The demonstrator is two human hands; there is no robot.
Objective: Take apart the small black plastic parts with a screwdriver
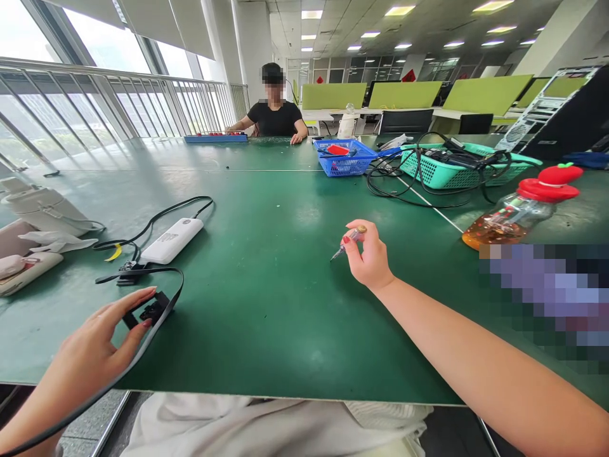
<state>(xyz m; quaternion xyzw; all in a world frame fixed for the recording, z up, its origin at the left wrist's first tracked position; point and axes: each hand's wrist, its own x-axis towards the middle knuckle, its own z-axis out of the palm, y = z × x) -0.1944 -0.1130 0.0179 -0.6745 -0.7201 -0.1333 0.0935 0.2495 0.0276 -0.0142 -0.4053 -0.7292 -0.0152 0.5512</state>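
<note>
My left hand grips a small black square-framed piece between thumb and fingers, close to the table's front left. A flat black cable loops past this piece and runs down along my left forearm. In my right hand is a thin small screwdriver, with a clear handle, a brass-coloured end and its tip slanting down to the left near the tabletop. Beyond my left hand lie a white power bank and a black connector block.
The green table carries a bottle with a red lid at right. Farther back are a blue basket, a teal basket with tangled cables, and a seated person beside a blue tray. White bottle at left.
</note>
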